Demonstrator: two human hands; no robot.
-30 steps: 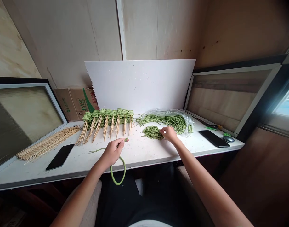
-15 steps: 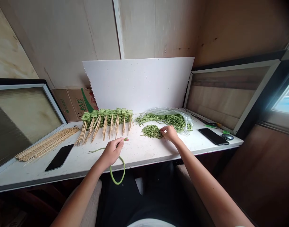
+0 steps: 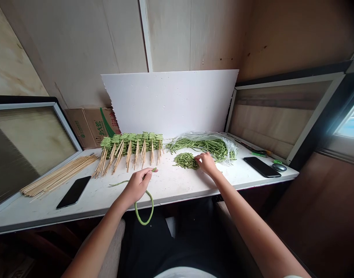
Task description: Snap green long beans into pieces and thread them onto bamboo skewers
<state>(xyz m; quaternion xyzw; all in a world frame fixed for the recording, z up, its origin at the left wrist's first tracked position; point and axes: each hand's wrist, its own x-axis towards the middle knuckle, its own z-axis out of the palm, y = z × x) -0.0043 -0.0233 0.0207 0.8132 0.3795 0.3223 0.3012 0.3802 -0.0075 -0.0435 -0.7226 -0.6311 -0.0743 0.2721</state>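
Note:
My left hand (image 3: 137, 186) grips a long green yardlong bean (image 3: 150, 200) near the table's front edge, with its lower part hanging in a loop over the edge. My right hand (image 3: 206, 163) rests at the side of a small pile of cut bean pieces (image 3: 185, 161), its fingertips touching the pile. Behind that pile lie whole long beans (image 3: 204, 146) on a clear plastic bag (image 3: 220, 138). To the left, a row of beans threaded on bamboo skewers (image 3: 130, 142) stands stacked, with the skewer ends pointing toward me.
A loose bundle of bamboo skewers (image 3: 58, 179) and a black phone (image 3: 73, 192) lie at the left of the white table (image 3: 171, 189). At the right are another phone (image 3: 262, 166), green-handled scissors (image 3: 259, 153) and a small dark round object (image 3: 279, 167). A white board (image 3: 169, 104) stands behind.
My right hand has shifted slightly left against the pile of cut pieces. My left hand and its bean stay nearly the same.

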